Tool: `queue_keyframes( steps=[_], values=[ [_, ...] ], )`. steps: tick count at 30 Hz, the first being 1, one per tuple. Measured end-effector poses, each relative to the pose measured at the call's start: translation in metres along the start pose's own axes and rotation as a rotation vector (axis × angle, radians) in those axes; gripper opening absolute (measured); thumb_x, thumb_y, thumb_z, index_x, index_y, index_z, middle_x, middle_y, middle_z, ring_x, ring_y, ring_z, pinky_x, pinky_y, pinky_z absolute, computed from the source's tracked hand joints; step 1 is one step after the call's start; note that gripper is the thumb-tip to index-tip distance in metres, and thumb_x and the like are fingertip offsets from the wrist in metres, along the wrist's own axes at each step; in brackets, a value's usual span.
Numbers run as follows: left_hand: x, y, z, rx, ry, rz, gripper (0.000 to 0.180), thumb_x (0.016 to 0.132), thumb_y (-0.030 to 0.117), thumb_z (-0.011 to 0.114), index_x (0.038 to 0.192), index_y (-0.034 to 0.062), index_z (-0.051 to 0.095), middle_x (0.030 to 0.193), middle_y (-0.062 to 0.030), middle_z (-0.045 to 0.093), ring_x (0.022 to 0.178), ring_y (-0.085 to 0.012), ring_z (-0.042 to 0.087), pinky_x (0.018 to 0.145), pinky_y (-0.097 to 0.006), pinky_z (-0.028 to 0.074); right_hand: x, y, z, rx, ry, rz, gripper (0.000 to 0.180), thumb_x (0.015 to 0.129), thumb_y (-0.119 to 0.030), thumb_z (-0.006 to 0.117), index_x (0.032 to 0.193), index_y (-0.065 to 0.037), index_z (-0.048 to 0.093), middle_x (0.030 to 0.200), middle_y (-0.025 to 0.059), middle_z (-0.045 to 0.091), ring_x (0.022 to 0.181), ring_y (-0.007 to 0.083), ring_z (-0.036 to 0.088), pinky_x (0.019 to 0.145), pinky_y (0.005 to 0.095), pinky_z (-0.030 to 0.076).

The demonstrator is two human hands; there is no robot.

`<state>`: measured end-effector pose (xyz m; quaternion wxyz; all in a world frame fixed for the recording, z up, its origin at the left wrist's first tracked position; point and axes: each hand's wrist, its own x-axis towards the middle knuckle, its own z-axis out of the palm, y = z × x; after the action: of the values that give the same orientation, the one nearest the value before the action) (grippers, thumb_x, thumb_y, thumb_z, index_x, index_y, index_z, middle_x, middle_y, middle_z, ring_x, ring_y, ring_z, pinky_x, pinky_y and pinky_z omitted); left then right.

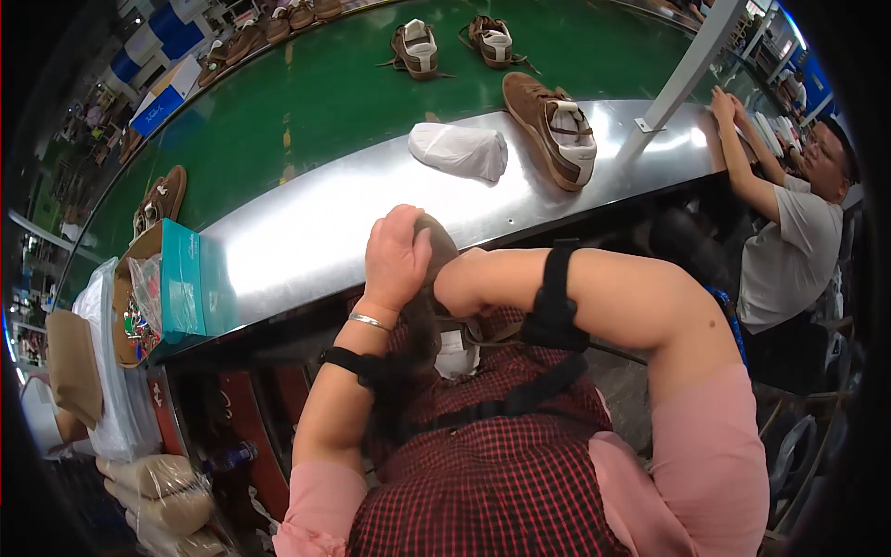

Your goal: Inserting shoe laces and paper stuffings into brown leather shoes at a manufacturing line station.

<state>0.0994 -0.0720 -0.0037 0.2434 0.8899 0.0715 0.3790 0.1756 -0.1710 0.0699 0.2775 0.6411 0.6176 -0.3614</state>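
Observation:
Close to my body, at the near edge of the metal ledge, is a brown shoe point(438, 249), partly covered by my hands and arms. My left hand point(396, 258) grips its toe end, thumb on the near side. Curled against the shoe's other side is my right hand point(464, 281); most of its fingers are hidden. Something white shows at the shoe's opening below. On the ledge ahead lies a rounded bundle of white paper point(458, 151). Another brown shoe point(552, 130) with a white heel and laces rests to its right.
Beyond the metal ledge point(325, 200) runs a green conveyor belt point(343, 102) carrying several brown shoes point(415, 51). A teal box point(183, 278) of small items stands left, beside plastic-wrapped sheets point(125, 371). A grey post point(682, 79) rises at right, near a seated co-worker point(794, 218).

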Motion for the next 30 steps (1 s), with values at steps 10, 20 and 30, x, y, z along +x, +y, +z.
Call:
queue_keyframes(
  steps=[10,20,30],
  values=[
    [-0.006,-0.002,-0.004,-0.036,0.059,-0.015,0.029,0.077,0.008,0.059,0.106,0.0045,0.056,0.108,-0.0143,0.058,0.093,-0.0337,0.054,0.084,-0.041,0.044,-0.008,0.012,0.034,1.034,0.1,-0.125,0.03,0.091,-0.034,0.052,0.089,-0.004,0.055,0.061,0.0063,0.057,0.05,0.0181,0.056,0.047,0.0337,0.047],
    [-0.005,0.002,0.002,-0.03,0.053,-0.026,0.03,0.077,0.009,0.059,0.106,0.0045,0.056,0.109,-0.0148,0.058,0.093,-0.0341,0.054,0.085,-0.041,0.044,-0.024,-0.024,0.015,-0.47,0.088,-0.096,0.016,0.074,-0.021,0.065,0.084,-0.009,0.071,0.085,0.007,0.07,0.078,0.0245,0.068,0.065,0.0353,0.053],
    [-0.012,-0.007,-0.009,-0.076,0.129,-0.05,0.029,0.077,0.009,0.06,0.105,0.0046,0.055,0.106,-0.014,0.058,0.09,-0.0335,0.055,0.082,-0.04,0.045,0.018,0.001,0.101,0.759,1.199,-0.454,0.009,0.069,0.0,0.058,0.075,-0.007,0.056,0.076,0.0064,0.053,0.072,0.0268,0.056,0.063,0.0361,0.046]
  ],
)
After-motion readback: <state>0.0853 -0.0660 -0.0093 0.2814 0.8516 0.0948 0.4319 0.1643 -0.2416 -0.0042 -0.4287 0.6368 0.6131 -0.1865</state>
